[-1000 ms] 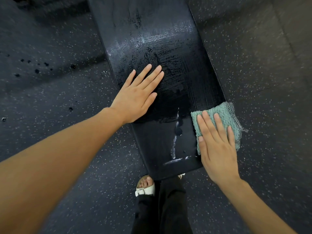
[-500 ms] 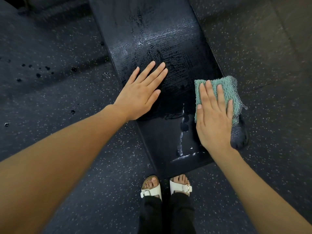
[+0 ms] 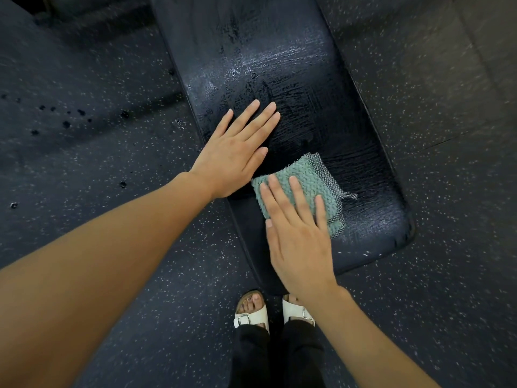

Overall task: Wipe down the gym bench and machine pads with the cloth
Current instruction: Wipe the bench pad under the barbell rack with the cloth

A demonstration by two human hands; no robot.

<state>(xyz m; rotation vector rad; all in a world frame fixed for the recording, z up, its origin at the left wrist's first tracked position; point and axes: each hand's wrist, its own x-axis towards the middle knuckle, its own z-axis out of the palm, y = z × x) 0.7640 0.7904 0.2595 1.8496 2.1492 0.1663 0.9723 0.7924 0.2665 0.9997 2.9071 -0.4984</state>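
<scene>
The long black padded vinyl gym bench point(image 3: 349, 163) stands on dark speckled rubber flooring point(image 3: 447, 247), with dark spots point(image 3: 66, 124) on the floor to its left and white buckled sandals point(image 3: 251, 317) at its near end. The left hand point(image 3: 232, 161) lies flat on the pad, fingers straight, holding nothing. Just beside it, the right hand point(image 3: 299, 242) presses the folded teal knitted cloth point(image 3: 305, 175) onto the streaked near part of the pad with straight fingers.
</scene>
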